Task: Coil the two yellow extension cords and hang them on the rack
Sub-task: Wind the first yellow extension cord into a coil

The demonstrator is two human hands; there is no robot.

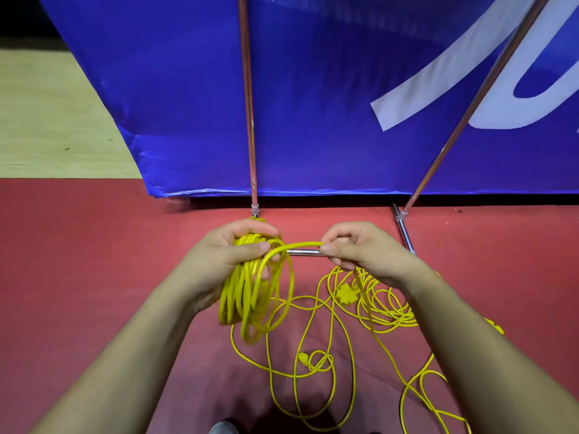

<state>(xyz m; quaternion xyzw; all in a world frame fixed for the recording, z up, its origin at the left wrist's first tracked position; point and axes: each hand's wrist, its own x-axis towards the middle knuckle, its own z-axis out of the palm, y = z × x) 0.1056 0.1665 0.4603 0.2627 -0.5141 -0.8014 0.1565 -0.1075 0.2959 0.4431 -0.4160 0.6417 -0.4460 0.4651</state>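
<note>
My left hand (232, 256) grips the coil (247, 296). The fingers are curled round the top of the loops and the thumb lies across their front. The loops hang below the fist, bunched close, with one wider loop on the side toward my right hand (360, 249).

My right hand pinches a single strand (300, 245) between thumb and forefinger, tips closed narrow on it. The other fingers are curled loosely behind. The strand arcs from the pinch straight across to the coil at my left thumb.

From under my right hand the cord drops to the floor (94, 245). The loose cord (316, 336) lies there in open tangled loops, below both hands and out past my right forearm. A socket end (346, 294) sits just below my right fingers. A plug (302, 358) lies lower, between my forearms. I cannot tell which loops belong to which of the two cords.

The rack (248, 104) stands just beyond my fingers: one upright pole above my left knuckles, a low bar (302, 252) directly behind the strand, and a slanted pole beyond my right hand. A blue banner (313, 89) stands behind the poles.
</note>
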